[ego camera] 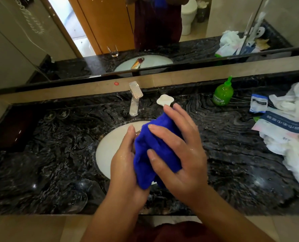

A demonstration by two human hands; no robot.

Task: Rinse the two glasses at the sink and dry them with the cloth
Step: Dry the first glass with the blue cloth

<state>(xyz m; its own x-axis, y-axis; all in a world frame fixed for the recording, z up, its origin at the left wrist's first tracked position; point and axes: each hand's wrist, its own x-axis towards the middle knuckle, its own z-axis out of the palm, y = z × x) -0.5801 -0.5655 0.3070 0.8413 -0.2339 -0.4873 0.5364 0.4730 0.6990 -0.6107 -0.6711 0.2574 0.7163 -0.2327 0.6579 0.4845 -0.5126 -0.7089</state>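
Head view: both hands meet over the sink point(110, 147), wrapped around a bunched blue cloth point(150, 154). The left hand point(126, 154) cups the cloth from the side, its grip curled round the fabric; a thin glint of clear rim shows just beside its fingertips, so a glass seems to be bundled inside, though most of it is hidden. The right hand point(178, 151) lies over the cloth with fingers spread and pressing, thumb tucked round the near side. Both hands look wet.

The second glass point(79, 194) appears to stand on the dark bench point(40, 163) left of the sink, near the front edge, hard to pick out against the marble; a glass also shows in the mirror.

Risks, as I judge them: wet skin and a slick glass held only through fabric could slip and drop into the basin or onto stone. Squeezing hard while twisting could crack a thin wall. An elbow swinging left could knock the standing glass off the edge. The tap point(135, 98) stands close behind the cloth, so a lift forward could strike it.
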